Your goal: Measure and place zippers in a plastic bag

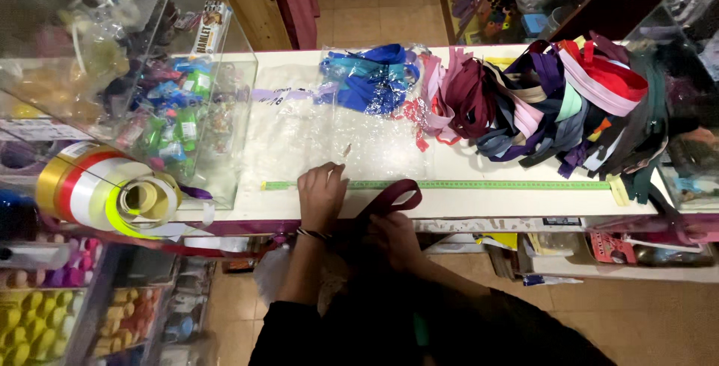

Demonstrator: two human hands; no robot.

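My left hand [322,195] rests on the white counter [479,203], fingers pressed down on the green measuring tape [479,185] that lies along the front edge. A maroon ribbon [393,198] loops over the counter edge beside that hand. My right hand [397,240] is just below the edge, closed on the lower end of the maroon ribbon. A bracelet circles my left wrist.
A heap of coloured zippers [569,104] covers the counter's right part. Blue ribbons in clear bags [374,77] lie at the back. A clear display case [150,81] stands at left, with rolls of shiny ribbon [112,190] before it. Shelves of goods sit below.
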